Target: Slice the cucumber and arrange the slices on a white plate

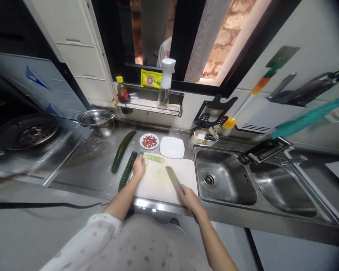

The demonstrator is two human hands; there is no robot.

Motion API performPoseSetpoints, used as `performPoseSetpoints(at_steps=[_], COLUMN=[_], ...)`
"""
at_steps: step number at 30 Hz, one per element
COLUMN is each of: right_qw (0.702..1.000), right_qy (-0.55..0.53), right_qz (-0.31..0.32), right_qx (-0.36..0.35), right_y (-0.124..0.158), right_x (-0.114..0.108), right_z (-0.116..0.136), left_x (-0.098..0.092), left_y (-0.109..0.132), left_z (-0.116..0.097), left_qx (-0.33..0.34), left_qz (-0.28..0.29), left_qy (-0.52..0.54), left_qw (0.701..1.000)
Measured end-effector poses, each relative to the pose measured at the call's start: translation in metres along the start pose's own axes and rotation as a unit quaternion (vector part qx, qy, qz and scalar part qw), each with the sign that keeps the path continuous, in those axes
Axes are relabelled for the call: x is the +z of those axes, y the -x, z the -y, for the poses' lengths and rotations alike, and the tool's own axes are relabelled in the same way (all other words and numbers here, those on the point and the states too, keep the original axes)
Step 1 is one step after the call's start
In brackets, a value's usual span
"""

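Note:
My right hand [188,195] is wrapped round the handle of a kitchen knife [173,178], its blade pointing up and left above the white cutting board [183,169]. At the board's left edge is my left hand [139,167], fingers curled; what they hold, if anything, is hidden. Beside those fingers, a row of overlapping cucumber slices [154,158] lies along the board's far edge, with a single slice [146,163] just below. A dark green cucumber [127,172] lies left of my left hand, and another cucumber [123,152] sits farther left on the steel counter.
Behind the board stand a small plate of chopped red pieces [149,146] and a white square plate [172,146]. A double sink [226,180] is on the right. A lidded steel pot [97,119] and a stove burner [22,130] are left. A spray bottle [166,77] stands on the shelf.

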State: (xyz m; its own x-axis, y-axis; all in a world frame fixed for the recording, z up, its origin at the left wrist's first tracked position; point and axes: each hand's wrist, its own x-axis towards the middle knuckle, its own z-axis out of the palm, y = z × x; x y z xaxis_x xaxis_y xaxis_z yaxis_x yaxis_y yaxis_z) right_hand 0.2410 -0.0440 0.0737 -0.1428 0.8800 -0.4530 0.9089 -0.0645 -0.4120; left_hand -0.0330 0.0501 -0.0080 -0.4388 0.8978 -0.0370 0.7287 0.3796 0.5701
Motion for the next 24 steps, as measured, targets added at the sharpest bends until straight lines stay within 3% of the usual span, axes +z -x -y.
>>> performPoseSetpoints(at_steps=[12, 17, 24], right_qw=[1.000, 1.000, 1.000], right_qy=[0.014, 0.013, 0.016], right_qz=[0.007, -0.002, 0.000], right_qx=[0.009, 0.006, 0.024], right_y=[-0.001, 0.000, 0.001], right_x=[-0.001, 0.002, 0.004], right_z=[0.002, -0.006, -0.015], left_x=[-0.002, -0.005, 0.006], left_y=[0.003, 0.013, 0.017], left_z=[0.002, -0.007, -0.039], left_qx=[0.009, 0.016, 0.132], left_qz=[0.018, -0.017, 0.051], left_qy=[-0.015, 0.006, 0.025], left_qw=[1.000, 1.000, 0.990])
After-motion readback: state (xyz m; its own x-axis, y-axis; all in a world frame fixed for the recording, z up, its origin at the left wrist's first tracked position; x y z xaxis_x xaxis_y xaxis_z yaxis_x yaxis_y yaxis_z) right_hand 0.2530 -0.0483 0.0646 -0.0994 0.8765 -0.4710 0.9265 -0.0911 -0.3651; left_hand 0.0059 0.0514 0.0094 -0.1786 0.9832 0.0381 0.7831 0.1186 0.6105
